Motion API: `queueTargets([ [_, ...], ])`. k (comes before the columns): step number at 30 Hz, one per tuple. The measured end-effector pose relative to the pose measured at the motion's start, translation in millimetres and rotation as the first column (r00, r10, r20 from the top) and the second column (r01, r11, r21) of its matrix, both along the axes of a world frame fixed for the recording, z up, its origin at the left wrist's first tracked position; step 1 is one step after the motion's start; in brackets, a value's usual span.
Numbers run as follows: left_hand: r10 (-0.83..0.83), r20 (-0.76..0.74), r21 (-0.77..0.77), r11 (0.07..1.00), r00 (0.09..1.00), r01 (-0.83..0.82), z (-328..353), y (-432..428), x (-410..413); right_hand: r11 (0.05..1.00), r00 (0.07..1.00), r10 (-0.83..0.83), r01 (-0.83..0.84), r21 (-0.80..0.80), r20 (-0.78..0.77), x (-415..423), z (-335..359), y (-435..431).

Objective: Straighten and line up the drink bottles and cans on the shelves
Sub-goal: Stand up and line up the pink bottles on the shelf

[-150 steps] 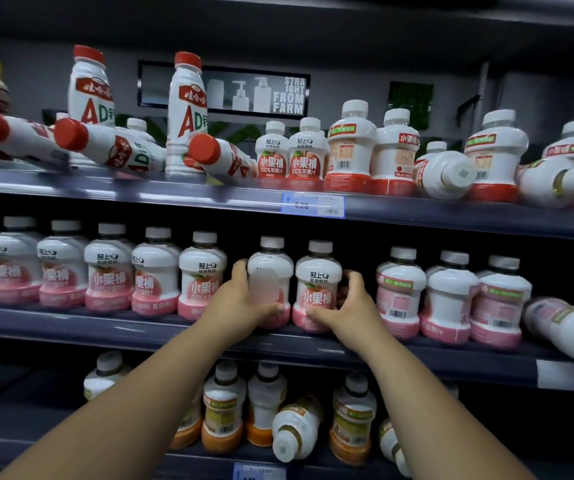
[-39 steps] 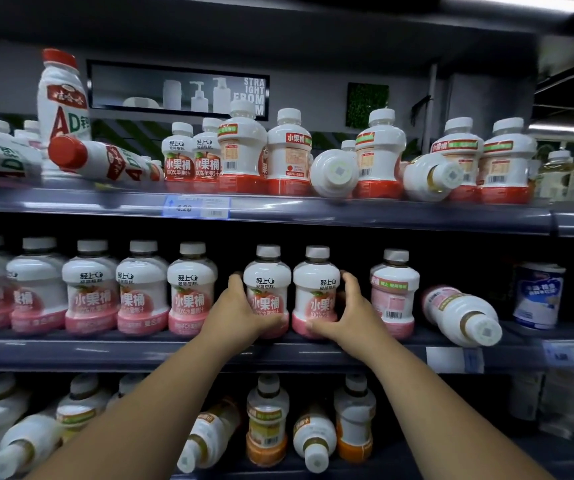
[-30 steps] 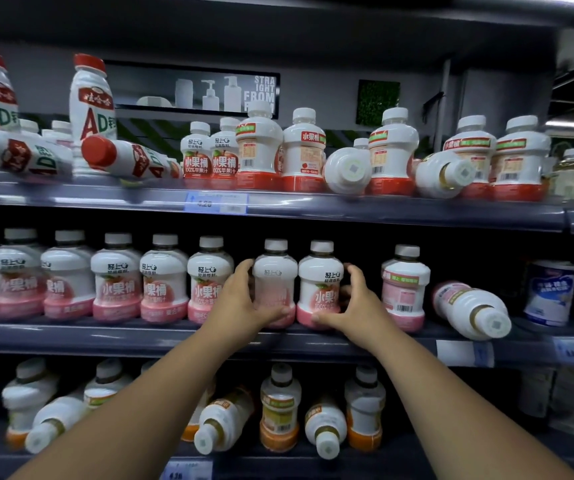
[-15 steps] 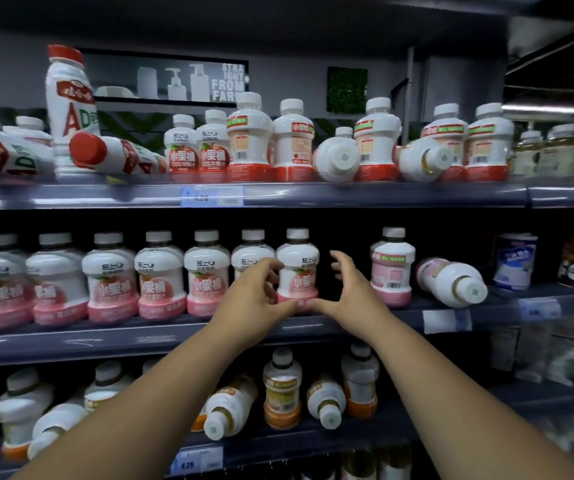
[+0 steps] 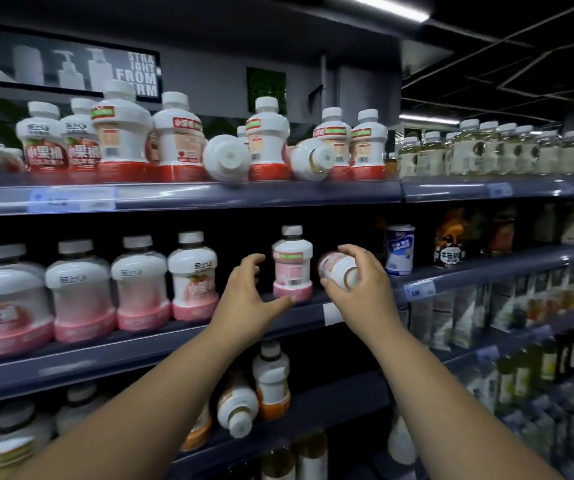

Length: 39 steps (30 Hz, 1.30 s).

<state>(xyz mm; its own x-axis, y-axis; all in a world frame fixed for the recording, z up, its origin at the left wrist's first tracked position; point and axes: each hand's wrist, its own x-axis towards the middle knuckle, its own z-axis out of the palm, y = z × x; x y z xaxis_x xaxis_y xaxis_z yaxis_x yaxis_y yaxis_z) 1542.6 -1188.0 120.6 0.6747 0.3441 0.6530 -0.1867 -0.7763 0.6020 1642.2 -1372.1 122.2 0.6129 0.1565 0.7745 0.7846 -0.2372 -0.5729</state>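
Observation:
On the middle shelf [image 5: 181, 336] my right hand [image 5: 361, 289] grips a toppled pink-and-white bottle [image 5: 339, 268] that lies on its side, cap toward me. To its left one pink bottle [image 5: 292, 265] stands upright with its barcode side out. My left hand [image 5: 247, 299] is beside that upright bottle, fingers spread; its thumb reaches the base, and I cannot tell whether it touches. Further left a row of pink bottles [image 5: 192, 277] stands upright along the shelf front.
On the top shelf [image 5: 278, 192] two white bottles lie tipped over [image 5: 226, 159] [image 5: 311, 159] among upright red-based ones. A blue-white can [image 5: 399, 249] stands right of my right hand. A bottle [image 5: 237, 408] lies toppled on the lower shelf. Rows of pale bottles fill the right bay.
Both hands left the pair of pink bottles and moved right. My right hand took hold of the toppled bottle; my left hand came up beside the lone upright one. The view swung right.

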Motion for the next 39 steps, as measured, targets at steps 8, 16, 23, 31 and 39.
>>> queueTargets([
  [8, 0.135, 0.116, -0.134, 0.984, 0.984, -0.119, -6, -28, 74, 0.988, 0.997, 0.047, -0.039, 0.148, -0.056, 71, -39, -3],
  [16, 0.292, 0.063, -0.209, 0.939, 0.954, -0.273, -2, -34, 100, 0.944, 0.959, 0.238, -0.190, 0.271, -0.156, 94, -46, 1],
  [23, 0.337, 0.038, -0.211, 0.923, 0.941, -0.323, 12, -30, 102, 0.908, 0.878, 0.384, -0.303, 0.291, -0.286, 118, 16, 5],
  [31, 0.313, -0.064, -0.177, 0.931, 0.948, -0.320, 12, -23, 101, 0.914, 0.876, 0.299, -0.377, -0.149, -0.380, 128, 2, 10],
  [39, 0.335, -0.064, -0.223, 0.914, 0.940, -0.340, 12, 9, 62, 0.884, 0.910, 0.288, -0.373, -0.281, -0.298, 110, 6, 39],
])
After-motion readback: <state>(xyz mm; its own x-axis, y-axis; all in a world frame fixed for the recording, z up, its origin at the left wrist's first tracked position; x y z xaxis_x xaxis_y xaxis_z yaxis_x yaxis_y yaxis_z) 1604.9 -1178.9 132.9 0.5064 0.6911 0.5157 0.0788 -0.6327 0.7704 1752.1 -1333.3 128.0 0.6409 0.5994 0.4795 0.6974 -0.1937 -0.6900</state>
